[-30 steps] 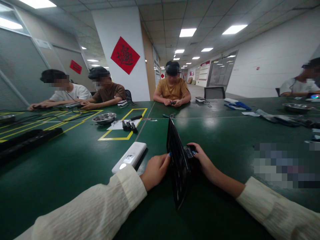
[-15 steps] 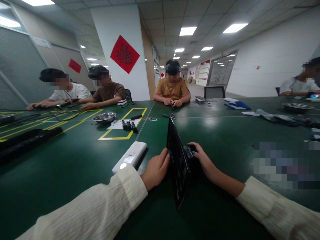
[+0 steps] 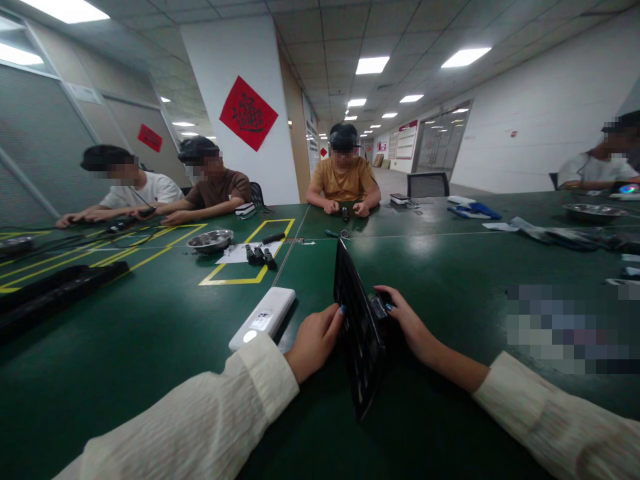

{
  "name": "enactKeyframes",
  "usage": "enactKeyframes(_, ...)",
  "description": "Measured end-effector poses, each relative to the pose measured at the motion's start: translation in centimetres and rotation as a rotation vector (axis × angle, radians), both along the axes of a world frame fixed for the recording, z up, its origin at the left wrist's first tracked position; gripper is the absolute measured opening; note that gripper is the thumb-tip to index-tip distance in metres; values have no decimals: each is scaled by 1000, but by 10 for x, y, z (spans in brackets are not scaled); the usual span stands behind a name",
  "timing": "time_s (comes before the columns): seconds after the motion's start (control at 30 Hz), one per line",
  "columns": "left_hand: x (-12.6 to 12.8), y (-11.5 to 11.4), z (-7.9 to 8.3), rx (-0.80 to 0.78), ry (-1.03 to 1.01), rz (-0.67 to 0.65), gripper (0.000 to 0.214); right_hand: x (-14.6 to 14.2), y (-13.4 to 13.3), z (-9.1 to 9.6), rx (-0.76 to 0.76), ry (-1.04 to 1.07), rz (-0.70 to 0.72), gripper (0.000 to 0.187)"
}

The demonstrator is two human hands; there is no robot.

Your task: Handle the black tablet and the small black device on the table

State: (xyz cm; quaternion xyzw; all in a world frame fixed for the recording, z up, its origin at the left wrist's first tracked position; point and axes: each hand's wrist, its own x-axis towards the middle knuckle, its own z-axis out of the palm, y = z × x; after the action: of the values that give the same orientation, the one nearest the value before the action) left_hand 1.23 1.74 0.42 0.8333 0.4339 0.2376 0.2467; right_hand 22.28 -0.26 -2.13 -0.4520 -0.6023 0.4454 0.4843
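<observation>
Your left hand point(image 3: 313, 341), just below the middle of the frame, is loosely curled with its fingertips point(image 3: 340, 311) pressed on the left face of the black panel point(image 3: 356, 347); it closes around nothing. The panel stands on edge on the green table point(image 3: 150, 347), running from the centre down toward the lower edge. Your right hand point(image 3: 407, 323) is on the panel's other side, fingers wrapped around a small dark part point(image 3: 379, 307) held against that face (what the part is, you cannot tell). A white power bank point(image 3: 263, 319) lies just left of your left hand, and a metal bowl point(image 3: 210, 240) sits further up at centre left, well apart
</observation>
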Motion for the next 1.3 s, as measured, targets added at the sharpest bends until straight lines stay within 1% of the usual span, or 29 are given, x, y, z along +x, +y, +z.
enactKeyframes(0.2, -1, -2, 0, 42, 27, -2, 43, -1, -1, 1, 28, -7, -7, 44)
enactKeyframes(0.37, 0, -1, -1, 7, 31, 9, 48, 0, 0, -1, 43, -17, -12, 44)
enactKeyframes(0.5, 1, -1, -1, 10, 54, 38, 41, 0, 0, -1, 56, -15, -12, 43)
enactKeyframes(0.63, 2, -2, 0, 27, 53, 76, 28, 0, 0, -1, 29, -1, -9, 45)
enactKeyframes(0.7, 2, -1, 0, 31, 64, 79, 26, 0, 0, 0, 26, 2, -12, 44)
enactKeyframes(0.87, 0, -1, -2, 41, 81, 69, 28, 0, -1, 1, 42, -21, -26, 43)
enactKeyframes(1.03, -1, -2, -4, 57, 104, 80, 27, -1, -2, 4, 37, -14, -9, 42)
enactKeyframes(1.3, 0, 0, -2, 33, 48, 30, 36, -1, -1, 3, 31, -12, -13, 42)
